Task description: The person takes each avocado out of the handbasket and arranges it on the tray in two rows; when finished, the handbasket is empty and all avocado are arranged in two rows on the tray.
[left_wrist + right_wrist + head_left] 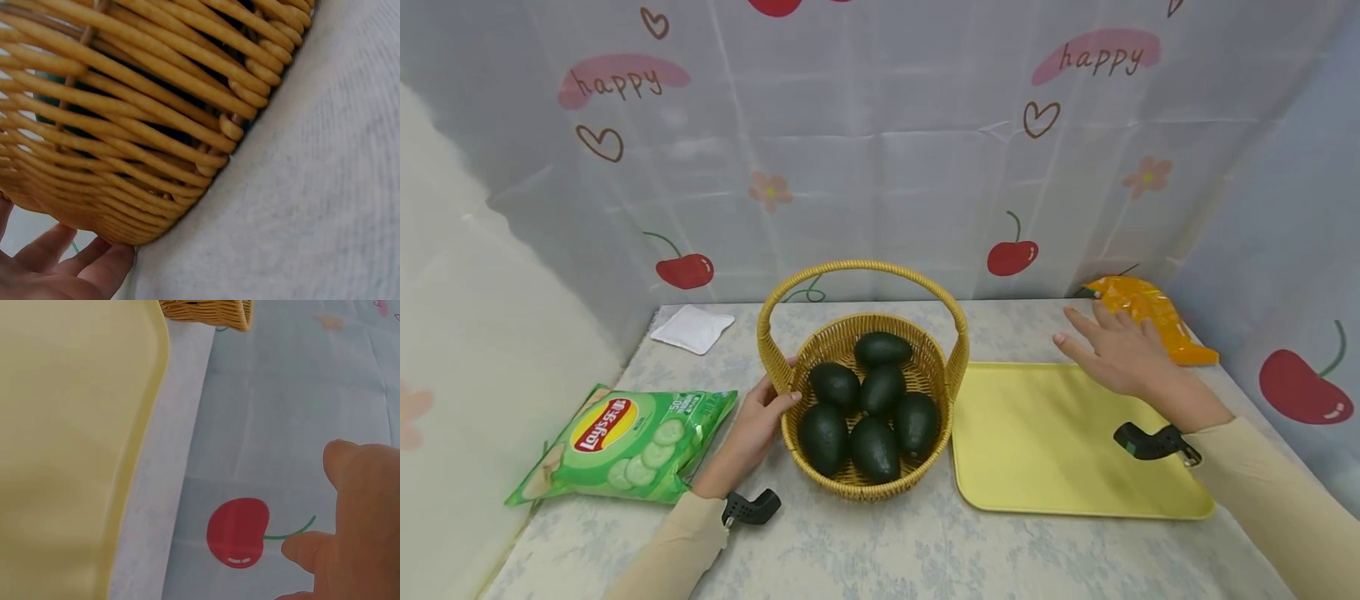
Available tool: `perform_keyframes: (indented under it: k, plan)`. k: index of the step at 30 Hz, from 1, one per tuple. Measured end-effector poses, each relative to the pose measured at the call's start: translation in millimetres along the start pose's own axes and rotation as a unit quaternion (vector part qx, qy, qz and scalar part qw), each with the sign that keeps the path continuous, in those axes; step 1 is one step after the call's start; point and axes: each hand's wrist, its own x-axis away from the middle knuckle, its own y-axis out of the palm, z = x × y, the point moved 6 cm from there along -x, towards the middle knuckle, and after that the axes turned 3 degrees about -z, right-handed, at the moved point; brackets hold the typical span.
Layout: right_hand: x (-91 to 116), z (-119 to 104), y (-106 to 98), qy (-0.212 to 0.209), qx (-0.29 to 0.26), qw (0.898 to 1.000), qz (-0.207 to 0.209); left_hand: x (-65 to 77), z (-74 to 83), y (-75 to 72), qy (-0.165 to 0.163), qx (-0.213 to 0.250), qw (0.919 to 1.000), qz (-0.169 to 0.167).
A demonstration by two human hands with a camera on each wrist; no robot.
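Note:
A wicker basket point(863, 492) with a tall arched handle stands mid-table and holds several dark green avocados point(875, 450). My left hand point(758, 421) grips the basket's left side, thumb by the rim at the handle's foot. In the left wrist view, fingers point(106, 269) of that hand touch the woven wall from outside. Over the far part of a yellow tray point(1045, 467), my right hand point(1116, 346) hovers with fingers spread, holding nothing. It overlaps an orange bag point(1150, 312) in the head view. The right wrist view shows part of this hand point(362, 519) beside the tray's edge.
A green bag of chips point(640, 450) lies left of my left forearm. Behind it, near the table's back edge, is a small white packet point(692, 329). A printed curtain point(880, 183) hangs behind the table and along its sides.

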Motion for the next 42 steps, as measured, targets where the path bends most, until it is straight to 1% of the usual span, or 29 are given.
perform_keyframes:
  k: [10, 15, 21, 24, 30, 35, 39, 42]
  plan:
    - [5.5, -9.8, -2.3, -0.009, -0.003, 1.000, 0.007, -1.8, -3.3, -2.8, 0.007, -0.008, 0.9999, -0.002]
    - [9.7, -19.0, -5.7, -0.022, 0.008, 1.000, 0.018, -2.8, -2.4, -2.1, 0.012, -0.011, 0.9999, -0.003]
    - [17.9, -39.4, -7.9, -0.061, 0.011, 0.997, 0.041, -2.5, -2.4, -2.2, 0.018, -0.018, 0.9997, -0.005]
    - [23.0, -50.6, -6.9, -0.077, -0.005, 0.996, 0.041, -1.8, -3.2, -2.6, 0.018, -0.018, 0.9996, -0.008]
    - [33.0, -70.9, -4.7, -0.095, -0.012, 0.994, 0.045, -0.5, -4.1, -2.3, 0.021, -0.018, 0.9996, -0.010]
    - [42.0, -85.5, -2.3, -0.112, -0.031, 0.992, 0.045, -0.5, -4.4, -2.8, 0.017, -0.031, 0.9993, -0.006]
    - [48.8, -98.0, -1.1, -0.134, -0.045, 0.989, 0.053, -0.7, -3.6, -2.4, 0.015, -0.040, 0.9990, -0.008]
    - [52.9, -109.1, -0.3, -0.158, -0.054, 0.984, 0.060, -0.9, -3.2, -1.6, 0.013, -0.039, 0.9991, -0.008]
